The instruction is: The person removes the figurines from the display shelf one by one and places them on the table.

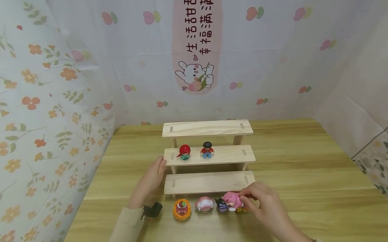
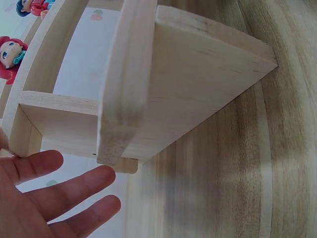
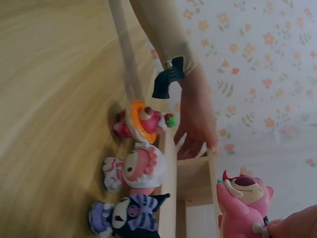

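My right hand (image 1: 266, 203) pinches a pink bear figurine (image 1: 232, 199) between thumb and fingers, in front of the lowest step. In the right wrist view the bear (image 3: 245, 203) shows a smiling muzzle and is held up near the step edge. My left hand (image 1: 153, 173) holds the left end of the middle step of a three-tier wooden display stand (image 1: 209, 128). The left wrist view shows its other fingers (image 2: 74, 191) spread below the board. Two figurines stand on that step: one red-haired (image 1: 184, 152), one black-haired in a red top (image 1: 207, 150).
In front of the stand are an orange-ringed figurine (image 1: 182, 209), a pink-and-white one (image 1: 205, 204) and a black-and-purple one (image 1: 222, 205), partly covered by the bear. A bit of yellow shows beneath the bear. Patterned cloth (image 1: 136, 37) hangs behind the wooden table (image 1: 308, 167).
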The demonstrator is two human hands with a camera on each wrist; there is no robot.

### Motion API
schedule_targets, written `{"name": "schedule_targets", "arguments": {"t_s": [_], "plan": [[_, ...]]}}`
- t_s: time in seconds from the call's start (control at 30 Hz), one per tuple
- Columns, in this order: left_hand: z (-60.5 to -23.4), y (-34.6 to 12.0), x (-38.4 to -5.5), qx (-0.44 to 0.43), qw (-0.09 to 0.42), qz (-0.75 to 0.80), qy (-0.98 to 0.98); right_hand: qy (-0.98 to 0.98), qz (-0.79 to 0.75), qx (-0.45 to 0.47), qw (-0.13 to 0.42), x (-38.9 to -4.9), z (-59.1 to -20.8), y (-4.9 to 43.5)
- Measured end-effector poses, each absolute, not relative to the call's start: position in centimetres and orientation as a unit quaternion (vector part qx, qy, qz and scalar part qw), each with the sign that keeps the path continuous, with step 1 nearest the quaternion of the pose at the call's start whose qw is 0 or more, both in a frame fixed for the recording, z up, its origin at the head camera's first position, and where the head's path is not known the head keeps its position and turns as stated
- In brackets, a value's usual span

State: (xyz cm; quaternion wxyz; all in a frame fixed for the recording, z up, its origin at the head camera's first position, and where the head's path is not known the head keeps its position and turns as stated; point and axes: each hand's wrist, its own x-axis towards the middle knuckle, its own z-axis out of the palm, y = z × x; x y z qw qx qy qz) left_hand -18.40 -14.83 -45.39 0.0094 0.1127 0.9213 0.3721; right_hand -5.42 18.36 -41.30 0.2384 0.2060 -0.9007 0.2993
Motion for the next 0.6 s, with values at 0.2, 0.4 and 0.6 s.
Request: {"name": "schedule_targets", "arguments": {"t_s": [0.2, 0.4, 0.6], "plan": [[-45.4, -14.9, -18.3, 0.112, 0.017, 0.373, 0.921, -0.894, 0.306, 0.211, 0.250, -4.3, -42.2, 18.3], [-45.4, -15.2, -18.1, 0.111, 0.012, 0.377, 0.919, -0.879, 0.328, 0.235, 0.254, -3.8, -42.9, 18.2], [-45.5, -15.0, -18.3, 0.113, 0.010, 0.372, 0.921, -0.884, 0.326, 0.226, 0.246, -2.8, -44.0, 18.3]]}}
